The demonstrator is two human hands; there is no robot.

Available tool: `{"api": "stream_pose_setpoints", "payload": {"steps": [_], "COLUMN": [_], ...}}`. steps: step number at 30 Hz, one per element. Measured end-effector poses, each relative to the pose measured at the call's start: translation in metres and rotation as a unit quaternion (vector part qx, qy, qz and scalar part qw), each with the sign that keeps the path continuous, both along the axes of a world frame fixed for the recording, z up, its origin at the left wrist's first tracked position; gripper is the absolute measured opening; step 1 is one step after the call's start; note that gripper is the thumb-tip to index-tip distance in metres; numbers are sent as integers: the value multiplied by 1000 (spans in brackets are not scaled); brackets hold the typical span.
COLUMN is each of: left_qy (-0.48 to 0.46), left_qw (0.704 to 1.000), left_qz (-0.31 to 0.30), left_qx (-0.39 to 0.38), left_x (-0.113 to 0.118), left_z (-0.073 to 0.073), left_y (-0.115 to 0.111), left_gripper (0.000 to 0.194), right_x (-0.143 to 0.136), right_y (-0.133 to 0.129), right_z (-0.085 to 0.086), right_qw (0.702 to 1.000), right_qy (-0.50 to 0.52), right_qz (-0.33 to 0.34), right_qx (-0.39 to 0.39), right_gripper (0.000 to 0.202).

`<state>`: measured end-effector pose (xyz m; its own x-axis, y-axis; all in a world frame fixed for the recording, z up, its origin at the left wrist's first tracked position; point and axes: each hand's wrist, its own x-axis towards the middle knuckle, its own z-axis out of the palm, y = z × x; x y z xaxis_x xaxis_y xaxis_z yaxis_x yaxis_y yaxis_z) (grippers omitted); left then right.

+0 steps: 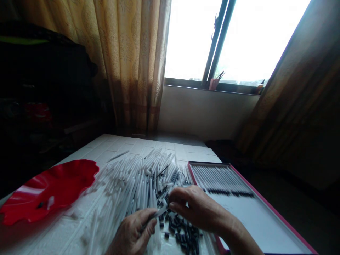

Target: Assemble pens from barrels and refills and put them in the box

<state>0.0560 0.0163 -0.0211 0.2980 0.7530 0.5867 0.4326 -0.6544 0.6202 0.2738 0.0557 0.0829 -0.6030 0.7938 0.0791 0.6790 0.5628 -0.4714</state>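
My left hand [135,230], low in the middle of the view, grips a pale, slender pen barrel [160,211] between thumb and fingers. My right hand [191,205] is closed at the barrel's far end, its fingers pinched together; whatever small part they hold is hidden. Beneath and beyond both hands spreads a pile of clear pen barrels [127,184]. Several black caps [183,230] lie loose below my right hand. To the right, a shallow pink-edged box [276,212] holds a row of finished-looking pens [225,179] with black ends.
A red wavy-edged dish [61,180] with small bits in it sits at the table's left. The white brick-patterned table [186,150] ends before a wall. Curtains [132,63] flank the window, and a pink cup [214,84] stands on the sill.
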Motion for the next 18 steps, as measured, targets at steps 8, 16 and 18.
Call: {"api": "stream_pose_setpoints", "payload": {"steps": [8, 16, 18], "left_qy": [0, -2, -1], "left_qw": [1000, 1000, 1000], "left_qz": [-2, 3, 6], "left_qx": [2, 4, 0], "left_x": [-1, -1, -1], "left_z": [-1, -2, -2], "left_y": [1, 0, -1], "left_gripper": [22, 21, 22], "right_x": [-4, -5, -4], "right_y": [-4, -2, -1], "right_z": [0, 0, -1], "right_qw": [1000, 1000, 999], "right_qy": [-7, -23, -32], "right_qz": [-14, -4, -3], "right_qx": [-25, 2, 13], "right_gripper": [12, 32, 37]}}
